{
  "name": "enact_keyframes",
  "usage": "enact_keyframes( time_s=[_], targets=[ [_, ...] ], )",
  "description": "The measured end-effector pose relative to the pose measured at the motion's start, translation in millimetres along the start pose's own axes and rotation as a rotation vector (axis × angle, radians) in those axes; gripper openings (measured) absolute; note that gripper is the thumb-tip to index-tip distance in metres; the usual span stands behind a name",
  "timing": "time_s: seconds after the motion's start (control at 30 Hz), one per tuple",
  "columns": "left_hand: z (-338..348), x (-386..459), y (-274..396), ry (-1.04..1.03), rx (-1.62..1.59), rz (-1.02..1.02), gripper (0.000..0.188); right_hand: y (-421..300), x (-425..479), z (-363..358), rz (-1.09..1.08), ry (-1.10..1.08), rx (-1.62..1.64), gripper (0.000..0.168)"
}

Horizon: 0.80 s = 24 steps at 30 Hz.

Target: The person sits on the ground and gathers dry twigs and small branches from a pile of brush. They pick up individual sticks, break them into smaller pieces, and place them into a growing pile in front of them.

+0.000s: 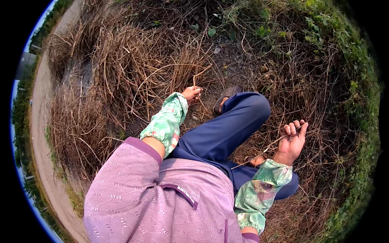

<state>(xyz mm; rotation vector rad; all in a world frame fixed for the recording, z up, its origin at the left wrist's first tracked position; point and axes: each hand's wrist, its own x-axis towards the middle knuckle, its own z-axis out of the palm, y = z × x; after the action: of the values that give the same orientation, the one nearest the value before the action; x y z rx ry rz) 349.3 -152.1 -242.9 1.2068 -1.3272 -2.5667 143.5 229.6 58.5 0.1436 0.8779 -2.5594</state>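
My left hand (191, 94) is closed around a thin, bent dry stick (194, 79). Its upper part kinks to the right, and its lower end points down past my fingers. Off to the right, my right hand (290, 141) is turned palm up with curled fingers, holding a long dry twig (258, 153) that slants down-left across my lap. Just beyond my left hand lies a heap of dry brown stalks (121, 70), lying roughly side by side. Green patterned sleeve covers (167, 117) are on both forearms.
My bent knee in blue trousers (218, 130) rises between the hands, with a dark shoe (228, 95) in front. Tangled dry brush (322, 100) covers the ground at right, bordered by green plants (361, 106). A pale dirt road (41, 130) curves along the left.
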Motion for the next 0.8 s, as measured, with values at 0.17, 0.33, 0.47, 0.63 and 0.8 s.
enact_keyframes(
  time_s=[0.17, 0.33, 0.47, 0.63, 0.8],
  targets=[
    [15, 10, 23, -0.061, -0.040, 0.071, 0.023, 1, 4, -11, 0.049, 0.020, 0.110, 0.024],
    [19, 6, 32, 0.133, 0.195, 0.268, 0.024, 6, 6, -19, 0.103, 0.003, 0.152, 0.023],
    [60, -30, 64, -0.009, 0.150, 0.229, 0.025, 0, 3, -24, 0.082, -0.004, 0.194, 0.023],
    [7, -27, 1, 0.057, 0.485, 0.074, 0.022, 5, 1, -20, 0.121, -0.001, 0.243, 0.024],
    [35, -68, -49, 0.481, 0.829, 0.409, 0.021, -1, 2, -33, 0.063, 0.022, 0.213, 0.024]
  ],
)
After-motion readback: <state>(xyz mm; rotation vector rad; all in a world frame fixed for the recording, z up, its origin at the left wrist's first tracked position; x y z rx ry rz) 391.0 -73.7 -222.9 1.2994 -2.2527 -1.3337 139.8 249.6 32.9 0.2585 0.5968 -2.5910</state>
